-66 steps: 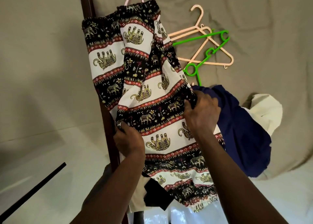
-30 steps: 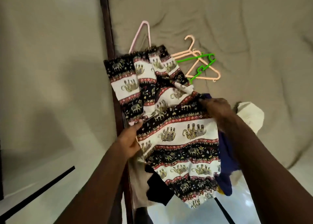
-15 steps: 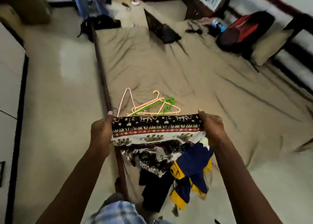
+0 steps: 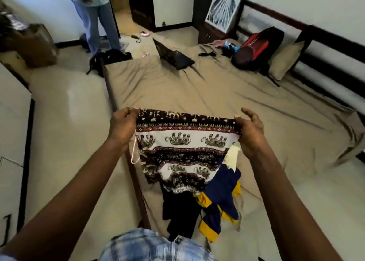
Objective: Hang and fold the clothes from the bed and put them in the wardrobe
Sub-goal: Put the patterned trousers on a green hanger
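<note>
I hold an elephant-print garment [image 4: 183, 142] stretched out in front of me above the bed [image 4: 217, 98]. My left hand [image 4: 123, 125] pinches its top left corner and my right hand [image 4: 249, 132] pinches the top right corner. A pink hanger [image 4: 134, 152] hangs by the garment's left edge. Beneath lie a blue and yellow garment [image 4: 221, 197], a black garment [image 4: 178, 209] and a cream piece [image 4: 232, 157]. The other hangers are hidden behind the held cloth.
A laptop [image 4: 173, 56], a red and black backpack [image 4: 254, 47] and a pillow [image 4: 284, 60] sit at the bed's far end. Another person [image 4: 96, 15] stands on the floor beyond the bed's corner. A white wardrobe [image 4: 11, 122] is at the left.
The garment lay on the bed with both hands working on it; now it is lifted and stretched by its top corners. My view has tilted up to take in the room.
</note>
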`<state>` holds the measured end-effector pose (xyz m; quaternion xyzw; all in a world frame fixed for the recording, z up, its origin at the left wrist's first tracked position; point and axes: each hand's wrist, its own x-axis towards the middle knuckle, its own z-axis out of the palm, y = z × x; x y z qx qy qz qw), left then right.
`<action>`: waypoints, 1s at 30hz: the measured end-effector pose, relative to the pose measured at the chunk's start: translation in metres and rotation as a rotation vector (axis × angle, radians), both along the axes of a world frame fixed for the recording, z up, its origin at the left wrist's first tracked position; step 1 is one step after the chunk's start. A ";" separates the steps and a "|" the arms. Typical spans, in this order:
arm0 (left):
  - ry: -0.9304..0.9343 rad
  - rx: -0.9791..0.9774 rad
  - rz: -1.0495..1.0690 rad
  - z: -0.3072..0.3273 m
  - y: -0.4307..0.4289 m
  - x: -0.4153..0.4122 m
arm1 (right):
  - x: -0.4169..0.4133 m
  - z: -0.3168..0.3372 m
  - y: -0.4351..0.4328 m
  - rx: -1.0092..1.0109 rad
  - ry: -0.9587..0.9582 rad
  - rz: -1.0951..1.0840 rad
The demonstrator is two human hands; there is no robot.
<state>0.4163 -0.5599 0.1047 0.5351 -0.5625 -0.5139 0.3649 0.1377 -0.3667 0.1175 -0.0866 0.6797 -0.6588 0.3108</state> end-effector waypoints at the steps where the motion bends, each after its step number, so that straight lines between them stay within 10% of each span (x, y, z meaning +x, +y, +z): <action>1: -0.021 -0.018 -0.016 0.002 0.001 -0.003 | 0.001 0.002 0.005 0.011 0.021 0.033; 15: -0.284 -0.157 -0.061 0.013 0.009 -0.006 | 0.006 0.000 0.032 -0.026 -0.149 0.055; 20: -0.482 -0.311 0.012 0.016 0.012 0.000 | 0.006 -0.005 0.035 0.041 0.129 0.030; 24: -0.437 -0.362 0.059 0.012 0.013 0.002 | 0.007 -0.022 0.038 0.086 0.341 -0.054; 30: 0.025 0.012 -0.499 0.012 0.010 0.012 | 0.000 -0.030 0.049 0.251 0.372 0.103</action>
